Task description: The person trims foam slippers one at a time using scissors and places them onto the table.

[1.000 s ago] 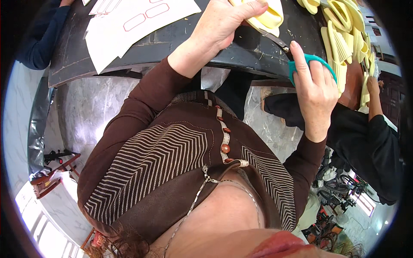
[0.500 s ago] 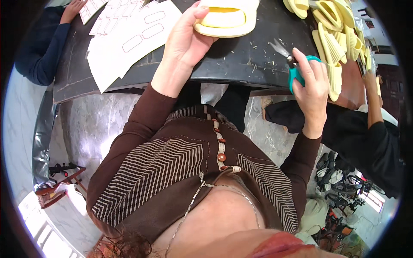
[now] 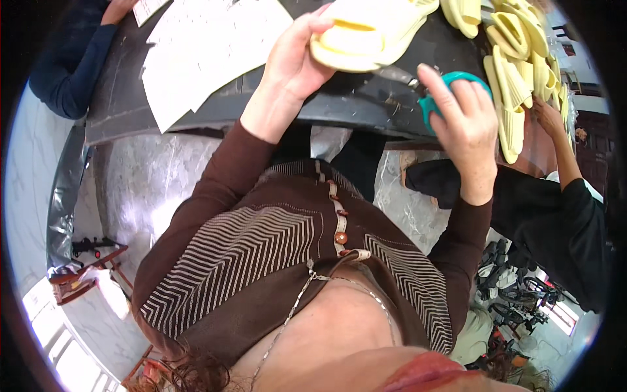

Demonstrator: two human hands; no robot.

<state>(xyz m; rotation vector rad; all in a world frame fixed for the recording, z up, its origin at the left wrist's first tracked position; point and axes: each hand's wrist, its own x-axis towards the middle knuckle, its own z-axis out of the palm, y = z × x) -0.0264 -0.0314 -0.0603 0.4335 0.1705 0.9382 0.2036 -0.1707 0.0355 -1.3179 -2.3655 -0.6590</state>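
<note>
Gripping a pale yellow foam slide sandal (image 3: 369,36) by its near edge, the left hand (image 3: 294,62) lifts it just above the dark worktop (image 3: 353,104), thumb on top and fingers curled beneath the sole. The sandal lies roughly level, its wide strap facing up, near the far centre of the worktop.

Just to the right, the right hand (image 3: 464,117) is closed through the loops of a pair of teal-handled scissors (image 3: 444,98); the dark blades point left toward the sandal and stop just short of it. Whether the blades are parted cannot be made out.

Beyond the right hand, a heap of matching pale yellow sandals (image 3: 516,72) covers the far right end of the worktop. White paper sheets (image 3: 202,52) are spread over its left part, one corner hanging past the near edge.

Both forearms wear brown sleeves, and the brown top with cream chevron stripes (image 3: 261,261) fills the lower middle of the view. At the upper left, another person's arm in a dark blue sleeve (image 3: 72,72) reaches to the worktop. At the right, a second person in a black sleeve (image 3: 562,222) has a hand (image 3: 552,117) at the heap of sandals. Pale marbled floor (image 3: 144,189) shows below the worktop's edge.
</note>
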